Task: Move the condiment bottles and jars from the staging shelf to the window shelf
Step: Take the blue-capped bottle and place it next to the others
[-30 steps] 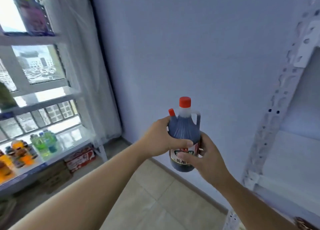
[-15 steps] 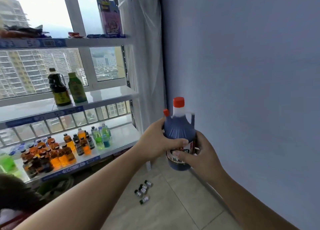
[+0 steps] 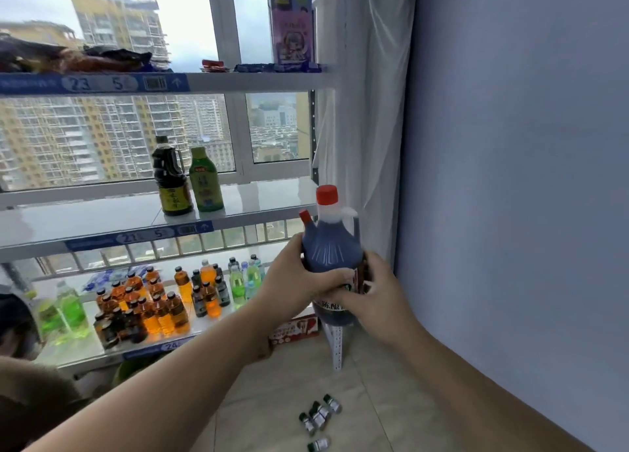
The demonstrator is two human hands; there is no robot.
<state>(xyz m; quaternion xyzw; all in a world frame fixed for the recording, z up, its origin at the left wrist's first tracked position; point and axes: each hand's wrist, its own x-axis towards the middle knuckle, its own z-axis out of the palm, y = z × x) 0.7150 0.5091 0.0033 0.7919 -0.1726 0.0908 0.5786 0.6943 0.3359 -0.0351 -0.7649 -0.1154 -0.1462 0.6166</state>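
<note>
A dark vinegar bottle (image 3: 332,247) with a red cap, a small red spout and a handle is held upright in front of me. My left hand (image 3: 294,278) wraps its left side and my right hand (image 3: 372,293) cups its lower right over the label. To the left stands the window shelf (image 3: 265,196), a white middle board in front of the window. A dark soy sauce bottle (image 3: 171,179) and a green bottle (image 3: 205,181) stand side by side on it. The held bottle is right of and slightly below that board's right end.
The board below holds several orange, dark and green drink bottles (image 3: 160,305). The top board (image 3: 238,80) carries snack packs and a purple box (image 3: 294,26). Small vials (image 3: 318,417) lie on the tiled floor. A blue wall (image 3: 510,179) is close on the right. A red carton (image 3: 296,327) sits under the shelf.
My view has swung left from the wall and staging shelf to the window shelf. Both hands keep the same hold on the vinegar bottle, which is now nearer the middle board.
</note>
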